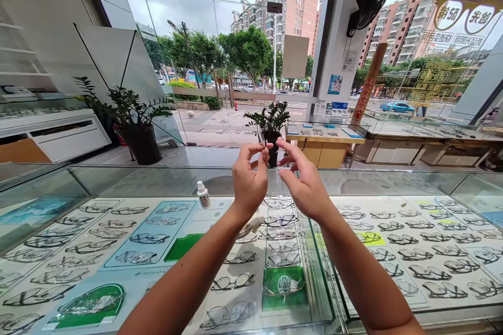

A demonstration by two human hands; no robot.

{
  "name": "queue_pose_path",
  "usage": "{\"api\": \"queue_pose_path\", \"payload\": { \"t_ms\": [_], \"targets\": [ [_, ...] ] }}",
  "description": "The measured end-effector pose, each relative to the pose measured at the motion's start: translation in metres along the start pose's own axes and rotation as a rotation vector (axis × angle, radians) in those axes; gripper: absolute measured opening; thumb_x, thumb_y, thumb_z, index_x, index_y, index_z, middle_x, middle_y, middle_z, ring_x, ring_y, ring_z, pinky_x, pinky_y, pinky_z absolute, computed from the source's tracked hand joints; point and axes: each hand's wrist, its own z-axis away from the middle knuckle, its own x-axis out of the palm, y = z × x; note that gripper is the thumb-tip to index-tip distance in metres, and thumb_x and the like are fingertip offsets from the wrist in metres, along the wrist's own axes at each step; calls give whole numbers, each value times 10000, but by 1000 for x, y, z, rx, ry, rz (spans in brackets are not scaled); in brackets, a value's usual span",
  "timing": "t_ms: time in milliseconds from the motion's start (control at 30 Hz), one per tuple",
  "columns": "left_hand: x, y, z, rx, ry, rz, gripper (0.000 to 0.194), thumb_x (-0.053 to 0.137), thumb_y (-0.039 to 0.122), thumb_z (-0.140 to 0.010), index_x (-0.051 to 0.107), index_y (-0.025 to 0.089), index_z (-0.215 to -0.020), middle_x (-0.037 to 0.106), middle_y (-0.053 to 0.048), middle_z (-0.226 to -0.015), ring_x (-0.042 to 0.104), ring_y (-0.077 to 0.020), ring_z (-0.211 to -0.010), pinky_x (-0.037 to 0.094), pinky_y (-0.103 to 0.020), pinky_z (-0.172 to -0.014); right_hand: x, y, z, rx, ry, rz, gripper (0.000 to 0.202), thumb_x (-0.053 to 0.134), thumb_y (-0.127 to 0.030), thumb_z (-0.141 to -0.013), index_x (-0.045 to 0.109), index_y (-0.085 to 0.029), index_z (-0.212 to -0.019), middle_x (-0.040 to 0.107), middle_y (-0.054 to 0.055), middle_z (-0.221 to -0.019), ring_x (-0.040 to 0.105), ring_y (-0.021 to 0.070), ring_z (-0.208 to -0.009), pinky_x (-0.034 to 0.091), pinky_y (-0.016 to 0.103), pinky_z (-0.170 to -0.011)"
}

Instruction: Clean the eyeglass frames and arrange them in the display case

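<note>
Both of my hands are raised above a glass display counter (pixel 251 319). The fingertips of my left hand (pixel 250 180) are pinched together on a small, thin object that I cannot make out. Just to its right, my right hand (pixel 304 183) has its fingers spread and slightly curled, with nothing seen in them; a narrow gap separates the two hands. Below them, a pair of eyeglasses (pixel 280 221) lies among several others in rows. A small white bottle (pixel 203 194) with a printed label stands on the counter, left of my left hand.
More eyeglasses (pixel 430 272) fill the counter to the right, and a green card (pixel 285 288) lies near its front. Beyond stand a potted plant (pixel 143 141), a second plant (pixel 271 120) and a wooden display table (pixel 326 141). A black fan (pixel 371 2) hangs on the pillar.
</note>
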Motion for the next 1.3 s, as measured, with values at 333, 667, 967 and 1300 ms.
{"api": "queue_pose_path", "payload": {
  "t_ms": [333,667,967,1300],
  "targets": [
    [-7,10,-7,-142,-202,-22,183,675,402,-1022,714,223,-1031,798,-107,-1142,743,-236,-1105,633,-321,-783,-22,14,-9,-67,264,43,692,557,-227,-920,522,-300,-1607,512,82,-1675,656,297,-1260,580,487,-984],
    [-13,10,-19,-225,-139,133,322,751,529,-956,676,216,-962,794,-126,-1104,738,-259,-1114,650,-345,-789,-25,22,-14,-92,539,182,103,660,-302,-932,698,-234,-1000,750,75,-1050,659,232,-928,509,415,-830],
    [-32,10,-40,-313,-276,260,421,851,594,-849,679,216,-919,801,-128,-1078,748,-261,-1089,678,-357,-788,-47,43,-30,105,417,-140,406,711,-591,-927,756,-202,-1032,800,103,-1046,712,267,-1037,527,451,-986],
    [-39,16,-44,-259,-353,166,356,827,546,-882,709,211,-902,802,-124,-1014,761,-264,-1049,647,-315,-708,-41,36,-21,-210,663,538,64,651,-299,-984,712,-279,-975,762,74,-1128,641,323,-1118,417,536,-1044]
  ]
}}
